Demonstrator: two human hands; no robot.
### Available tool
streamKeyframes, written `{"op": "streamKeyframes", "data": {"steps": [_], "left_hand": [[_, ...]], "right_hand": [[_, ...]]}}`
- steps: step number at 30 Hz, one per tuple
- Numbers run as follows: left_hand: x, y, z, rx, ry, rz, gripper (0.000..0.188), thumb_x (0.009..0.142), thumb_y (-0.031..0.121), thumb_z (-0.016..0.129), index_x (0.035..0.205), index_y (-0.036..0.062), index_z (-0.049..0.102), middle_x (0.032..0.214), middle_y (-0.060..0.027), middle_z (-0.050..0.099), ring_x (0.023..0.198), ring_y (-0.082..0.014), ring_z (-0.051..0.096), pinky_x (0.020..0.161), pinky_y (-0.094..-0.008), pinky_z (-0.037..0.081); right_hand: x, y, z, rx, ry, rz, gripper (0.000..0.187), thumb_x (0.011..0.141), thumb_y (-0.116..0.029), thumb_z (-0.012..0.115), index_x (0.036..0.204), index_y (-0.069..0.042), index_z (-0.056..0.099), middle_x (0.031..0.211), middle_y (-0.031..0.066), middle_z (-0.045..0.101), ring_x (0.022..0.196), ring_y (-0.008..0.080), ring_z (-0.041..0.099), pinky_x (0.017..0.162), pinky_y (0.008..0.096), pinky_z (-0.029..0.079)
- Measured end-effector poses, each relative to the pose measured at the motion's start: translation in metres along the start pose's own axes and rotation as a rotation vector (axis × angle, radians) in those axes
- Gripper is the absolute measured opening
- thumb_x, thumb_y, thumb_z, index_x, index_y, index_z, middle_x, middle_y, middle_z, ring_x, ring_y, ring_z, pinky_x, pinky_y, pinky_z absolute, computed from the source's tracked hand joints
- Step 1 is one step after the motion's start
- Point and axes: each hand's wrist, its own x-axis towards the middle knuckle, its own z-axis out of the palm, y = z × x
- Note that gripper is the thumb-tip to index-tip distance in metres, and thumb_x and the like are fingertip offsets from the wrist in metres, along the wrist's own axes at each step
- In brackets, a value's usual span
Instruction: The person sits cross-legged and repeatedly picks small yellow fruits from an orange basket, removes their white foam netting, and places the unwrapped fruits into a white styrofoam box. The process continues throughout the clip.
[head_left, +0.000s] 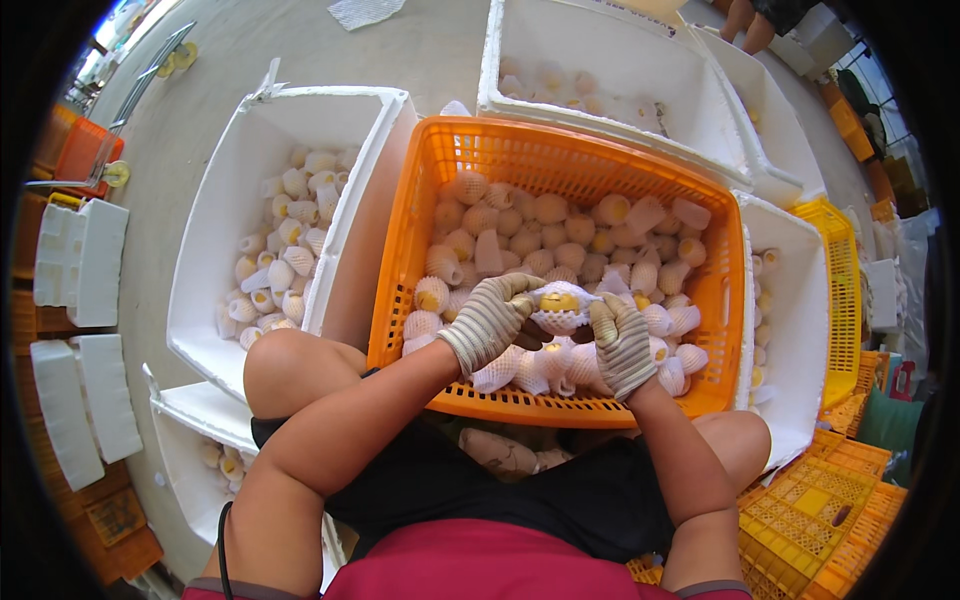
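Between my hands, above the orange plastic basket, is a round yellow fruit in a white foam net sleeve. My gloved left hand pinches the sleeve's left end between thumb and fingers. The right end, drawn narrow, is gripped by the fingers of my gloved right hand. Below lie many more fruits in foam nets, filling the basket's bottom. What kind of fruit they are, I cannot tell.
A white foam box of netted fruit stands left of the basket. Others stand beyond it and at its right. Yellow crates lie at the lower right, and foam lids at the far left. A person's legs show at the top right.
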Motion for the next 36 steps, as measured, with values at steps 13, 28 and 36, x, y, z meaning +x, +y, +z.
{"op": "streamKeyframes", "data": {"steps": [13, 28, 36], "left_hand": [[-0.008, 0.017, 0.003, 0.284, -0.171, 0.104, 0.043, 0.097, 0.007, 0.054, 0.138, 0.0019, 0.044, 0.1, -0.0128, 0.068, 0.083, -0.016, 0.069, 0.071, -0.0263, 0.057], [-0.012, 0.003, 0.008, 0.153, -0.219, 0.082, 0.059, 0.089, 0.002, 0.052, 0.145, 0.0049, 0.035, 0.087, -0.0076, 0.065, 0.074, -0.0144, 0.068, 0.065, -0.0266, 0.056], [-0.006, 0.019, -0.006, -0.337, -0.213, -0.157, 0.035, 0.096, 0.033, 0.059, 0.114, 0.0023, 0.056, 0.084, -0.0136, 0.068, 0.07, -0.0203, 0.07, 0.059, -0.0265, 0.057]], "right_hand": [[0.002, 0.009, -0.003, 1.125, -0.131, 0.712, 0.039, 0.094, -0.033, 0.056, 0.117, -0.002, 0.06, 0.107, 0.008, 0.066, 0.097, 0.0208, 0.065, 0.085, 0.035, 0.054], [0.003, 0.012, 0.008, 1.234, -0.228, 0.771, 0.043, 0.094, -0.04, 0.056, 0.12, -0.005, 0.058, 0.11, 0.0077, 0.065, 0.098, 0.0166, 0.062, 0.082, 0.0314, 0.052], [0.002, 0.002, 0.005, 0.648, -0.249, 0.368, 0.038, 0.084, -0.032, 0.075, 0.102, -0.006, 0.053, 0.096, 0.0035, 0.059, 0.092, 0.0116, 0.057, 0.081, 0.0281, 0.049]]}}
